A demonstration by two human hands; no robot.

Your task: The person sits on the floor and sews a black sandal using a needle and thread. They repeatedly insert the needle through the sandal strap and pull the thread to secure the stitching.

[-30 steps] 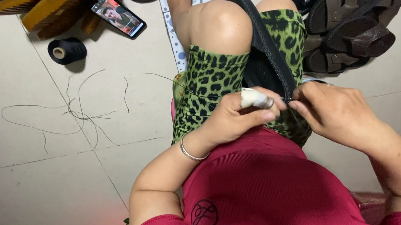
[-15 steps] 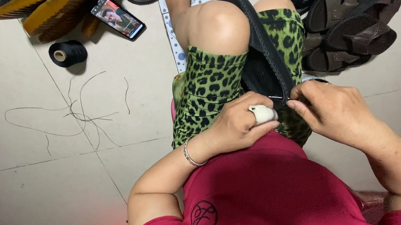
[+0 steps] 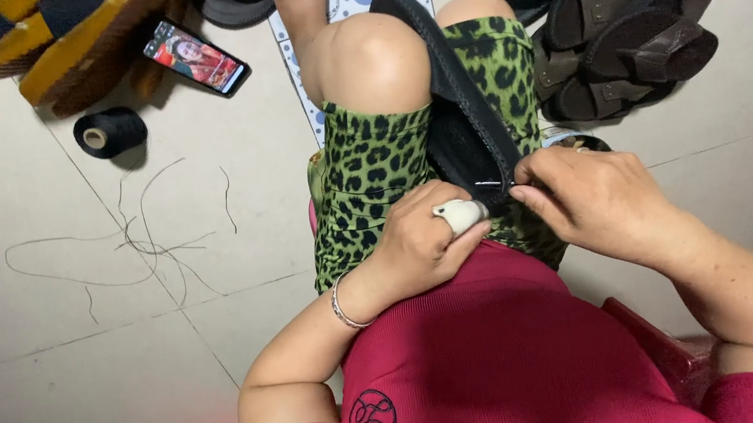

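Observation:
A black shoe sole [image 3: 457,89] rests edge-up between my knees, over green leopard-print shorts [image 3: 372,169]. My left hand [image 3: 427,239] grips the near end of the sole, with a white wrap on one finger and a thin bracelet at the wrist. My right hand [image 3: 587,197] pinches a small metal needle [image 3: 490,185] at the sole's near edge. Both hands almost touch at that spot. Thread on the needle is too fine to make out.
A black thread spool [image 3: 110,132] and loose black threads [image 3: 144,243] lie on the tiled floor at left. A phone [image 3: 195,57] lies near yellow-soled sandals [image 3: 64,39]. Dark brown sandals [image 3: 630,31] are piled at right. A red stool edge [image 3: 661,344] is under me.
My left hand has slid slightly down the sole's near end and my right hand has closed in on the needle at the edge. The sole stays between my knees.

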